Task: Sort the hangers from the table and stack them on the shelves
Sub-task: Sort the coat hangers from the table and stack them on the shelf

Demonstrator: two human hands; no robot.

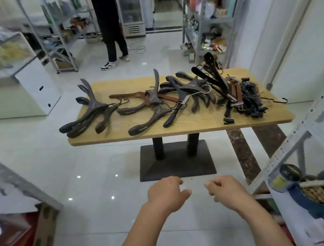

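Observation:
A wooden table [178, 125] stands ahead of me, covered with hangers. Several dark grey wide-shouldered hangers [91, 116] lie stacked at its left end. More dark hangers [151, 111] and a brown wooden hanger [130, 95] are scattered in the middle. A pile of black and brown clip hangers [243, 99] sits at the right end. My left hand [166, 193] and my right hand [227, 193] hang in front of me, short of the table, fingers loosely curled and holding nothing. A white metal shelf unit [297, 141] stands at my right.
A person in black trousers [112, 36] stands beyond the table. Shelving racks [205, 23] with goods line the back right and back left. A white counter [17, 91] is at the left. Cardboard and red items [27, 235] lie at the lower left.

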